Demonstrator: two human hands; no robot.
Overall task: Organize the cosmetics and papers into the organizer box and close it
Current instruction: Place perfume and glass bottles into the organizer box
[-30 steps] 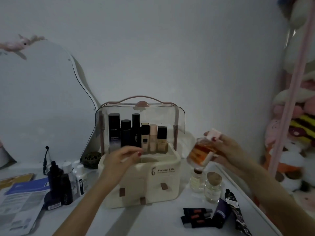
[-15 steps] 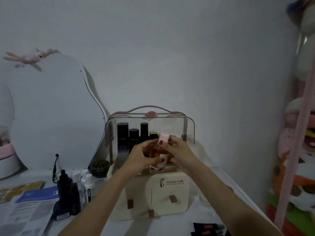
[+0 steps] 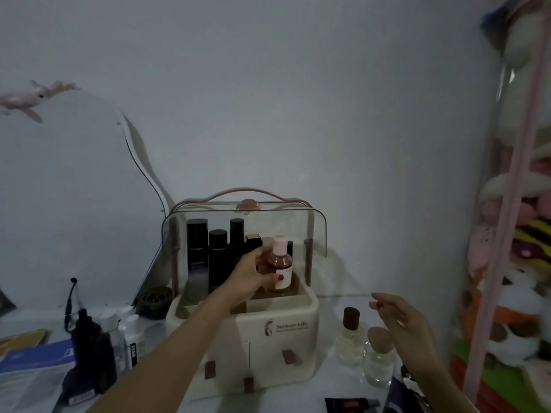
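Observation:
The cream organizer box (image 3: pixel 268 350) stands at the centre of the table with its clear lid (image 3: pixel 316 231) raised. Several dark and beige bottles (image 3: pixel 217 251) stand in its back row. My left hand (image 3: pixel 253 275) grips an amber bottle with a pink cap (image 3: pixel 280 263), upright in the box's right front compartment. My right hand (image 3: pixel 402 326) hovers open to the right of the box, above two glass perfume bottles (image 3: pixel 350 335). Papers (image 3: pixel 26 371) lie at the left edge.
Black and white bottles (image 3: pixel 104 338) stand left of the box, with a dark round holder (image 3: pixel 155 299) behind them. Small dark tubes (image 3: pixel 351 403) lie at the front right. A curved mirror (image 3: pixel 59 204) leans on the wall at left; plush toys (image 3: pixel 518 293) hang at right.
The amber bottle came from my right hand to both hands at the box, and now only my left hand holds it there. My right hand has drawn back to the right.

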